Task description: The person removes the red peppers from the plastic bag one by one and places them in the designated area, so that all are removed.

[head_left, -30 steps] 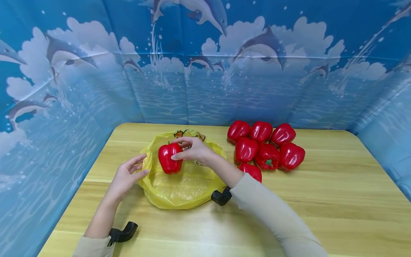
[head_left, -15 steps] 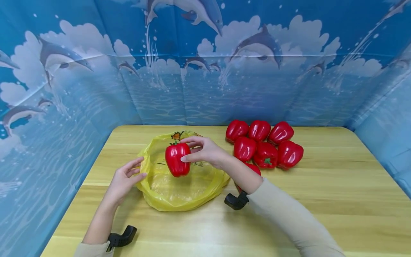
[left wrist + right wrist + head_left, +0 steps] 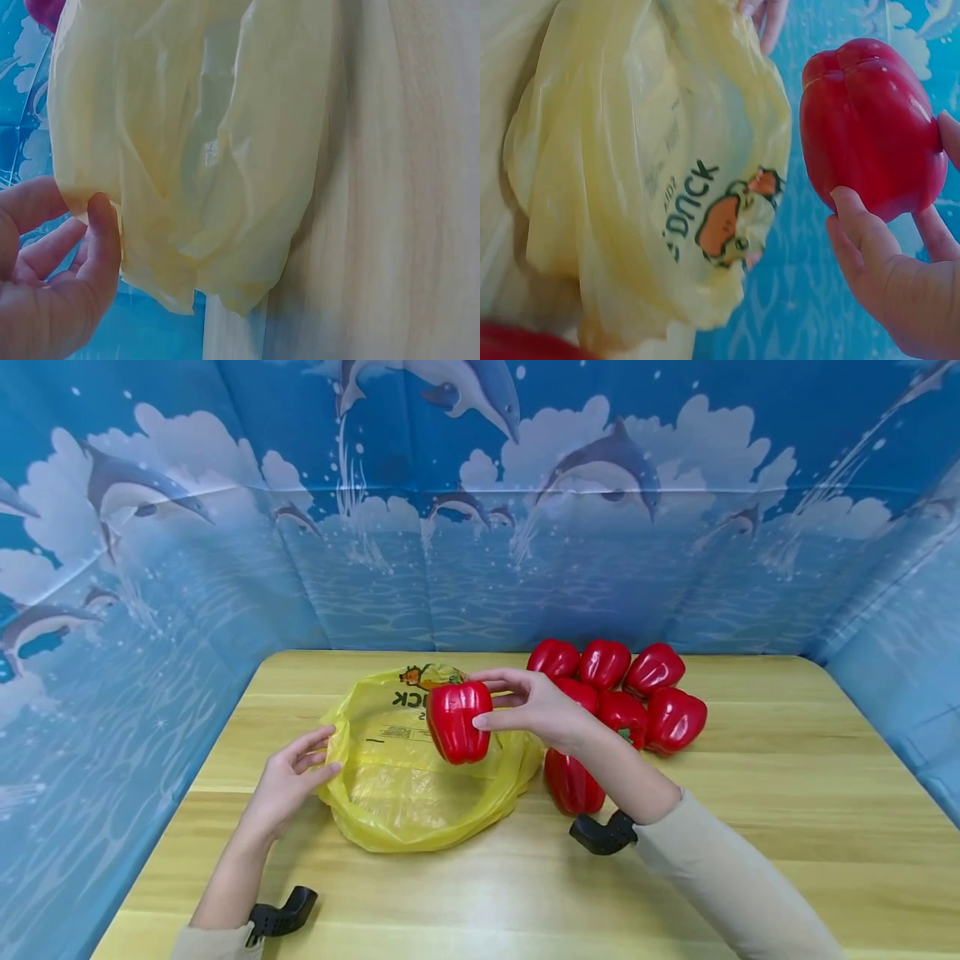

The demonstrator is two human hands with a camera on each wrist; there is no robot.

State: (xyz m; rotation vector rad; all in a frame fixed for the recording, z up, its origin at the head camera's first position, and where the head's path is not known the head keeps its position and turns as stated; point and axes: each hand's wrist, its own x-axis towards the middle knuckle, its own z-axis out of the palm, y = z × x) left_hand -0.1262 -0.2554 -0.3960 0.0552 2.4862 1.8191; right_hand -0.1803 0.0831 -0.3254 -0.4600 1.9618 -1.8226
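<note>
My right hand [image 3: 532, 706] grips a red bell pepper [image 3: 453, 727] by its right side, above the right part of a yellow plastic bag [image 3: 405, 839]. In the right wrist view, thumb and fingertips hold the glossy bell pepper [image 3: 870, 135] beside the bag's printed side [image 3: 727, 217]. The bag stands on the table with its mouth spread wide. At its left edge, my left hand [image 3: 292, 777] pinches the rim. The left wrist view shows the thin plastic of the bag [image 3: 187, 150] between thumb and finger.
Several more red bell peppers [image 3: 677, 720] lie grouped right of the bag on the wooden table [image 3: 787, 793]. One bell pepper [image 3: 573, 785] lies close to the bag, under my right forearm. A blue dolphin-print curtain [image 3: 480, 577] stands behind and along the sides.
My right hand has carried the bell pepper rightward, from over the left part of the bag to its right part. The left hand keeps its hold on the rim.
</note>
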